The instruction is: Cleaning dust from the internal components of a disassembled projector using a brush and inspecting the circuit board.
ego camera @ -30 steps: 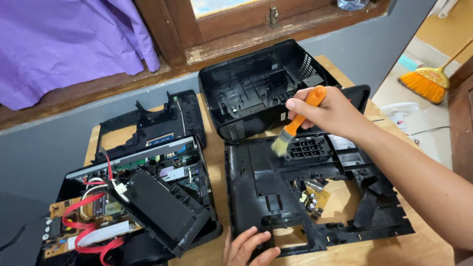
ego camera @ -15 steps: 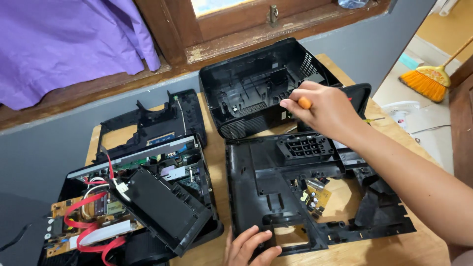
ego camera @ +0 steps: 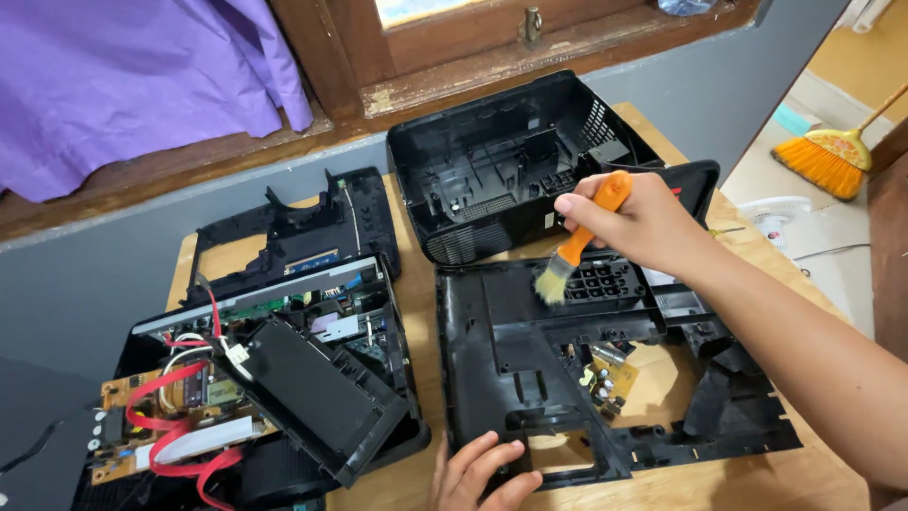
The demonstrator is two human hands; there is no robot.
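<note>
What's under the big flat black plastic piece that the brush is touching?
Through the openings in the flat black frame you can see the wooden table and a small yellow circuit board. Whatever lies under its solid parts is covered.

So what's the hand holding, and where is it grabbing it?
The right hand holds a small brush by its orange handle. The left hand only rests on the black panel.

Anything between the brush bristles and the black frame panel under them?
Nothing visible. The right hand holds the orange-handled brush, bristles down at the black frame panel; the left hand rests at its near edge, clear of the brush.
</note>
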